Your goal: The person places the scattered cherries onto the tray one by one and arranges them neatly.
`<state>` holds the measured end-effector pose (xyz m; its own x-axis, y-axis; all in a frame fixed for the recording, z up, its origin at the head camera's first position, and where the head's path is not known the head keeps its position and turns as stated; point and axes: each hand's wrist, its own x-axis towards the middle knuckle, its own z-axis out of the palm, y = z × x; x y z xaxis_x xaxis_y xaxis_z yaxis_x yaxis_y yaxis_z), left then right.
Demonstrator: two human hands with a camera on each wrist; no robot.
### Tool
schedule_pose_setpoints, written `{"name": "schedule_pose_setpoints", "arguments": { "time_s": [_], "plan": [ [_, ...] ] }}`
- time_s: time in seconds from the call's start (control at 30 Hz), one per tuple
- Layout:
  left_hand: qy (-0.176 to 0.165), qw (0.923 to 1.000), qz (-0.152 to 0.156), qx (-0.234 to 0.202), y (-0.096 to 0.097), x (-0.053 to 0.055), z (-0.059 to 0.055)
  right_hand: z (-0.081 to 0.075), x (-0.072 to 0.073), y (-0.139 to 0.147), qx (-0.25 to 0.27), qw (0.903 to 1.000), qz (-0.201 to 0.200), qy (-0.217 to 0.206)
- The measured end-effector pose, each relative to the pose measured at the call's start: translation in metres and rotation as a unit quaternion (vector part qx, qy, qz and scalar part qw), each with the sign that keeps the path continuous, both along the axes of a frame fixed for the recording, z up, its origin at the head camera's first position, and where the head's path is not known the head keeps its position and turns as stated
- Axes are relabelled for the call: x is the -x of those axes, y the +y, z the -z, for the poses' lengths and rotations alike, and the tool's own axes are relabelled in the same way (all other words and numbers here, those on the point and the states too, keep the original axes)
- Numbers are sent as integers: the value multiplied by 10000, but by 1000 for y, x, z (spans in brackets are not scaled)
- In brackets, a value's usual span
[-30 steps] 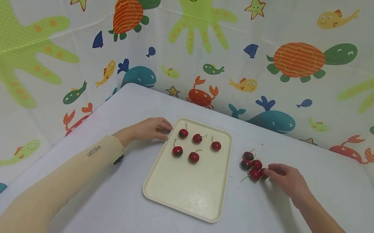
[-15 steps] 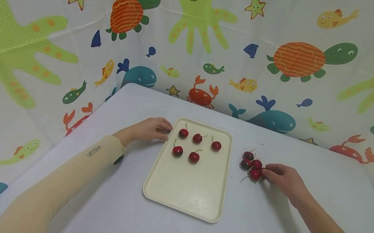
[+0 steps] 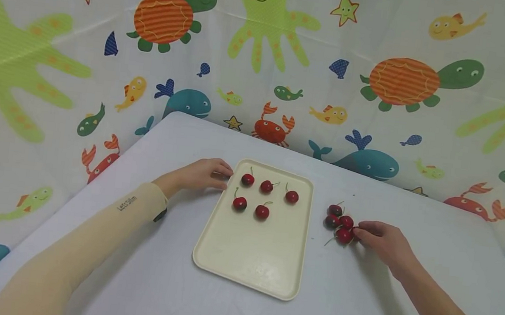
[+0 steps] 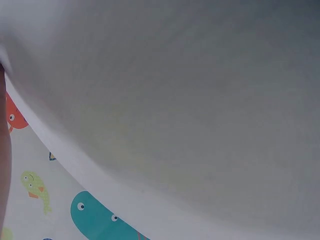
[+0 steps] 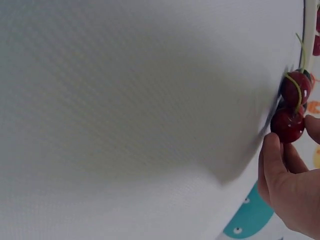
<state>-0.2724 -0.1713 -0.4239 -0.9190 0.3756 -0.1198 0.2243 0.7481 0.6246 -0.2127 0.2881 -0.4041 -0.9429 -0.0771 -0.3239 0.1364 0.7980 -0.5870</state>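
Observation:
My right hand (image 3: 386, 244) pinches a cherry (image 5: 287, 125) at the near right side of a small pile. The other dark red cherries (image 3: 333, 222) of that pile lie close together on the white table, some with green stems showing. In the head view, my fingers largely cover the pinched cherry. My left hand (image 3: 199, 174) rests against the left rim of a cream rectangular tray (image 3: 247, 258), its fingers loosely bent. Several cherries (image 3: 262, 212) with stems sit in two rows in the tray's far half. The left wrist view shows mostly white cloth and a sliver of skin.
A white cloth covers the table (image 3: 150, 270). Behind and left of it hangs a curtain (image 3: 261, 80) printed with sea animals. The tray lies between my two hands, left of the cherry pile.
My right hand has moved slightly left, its fingertips coming around the near right cherry. My left hand and the tray stay put. The curtain at the left has shifted a little.

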Motion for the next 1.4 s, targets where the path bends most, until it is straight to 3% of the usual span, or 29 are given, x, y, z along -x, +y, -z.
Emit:
{"name": "schedule_pose_setpoints", "arguments": {
  "time_s": [0.63,0.8,1.13,1.4],
  "plan": [
    [11,10000,-13,-4,6,0,-2,-24,13,-8,334,9971,-317,600],
    [87,9999,21,77,7,0,-3,-30,14,-19,283,9938,-411,992],
    [75,9999,29,110,7,-2,-5,-31,17,-48,52,9796,-889,1803],
    [92,9999,76,83,6,-3,-5,-35,16,-73,-115,9589,-1622,2326]
  ]
}}
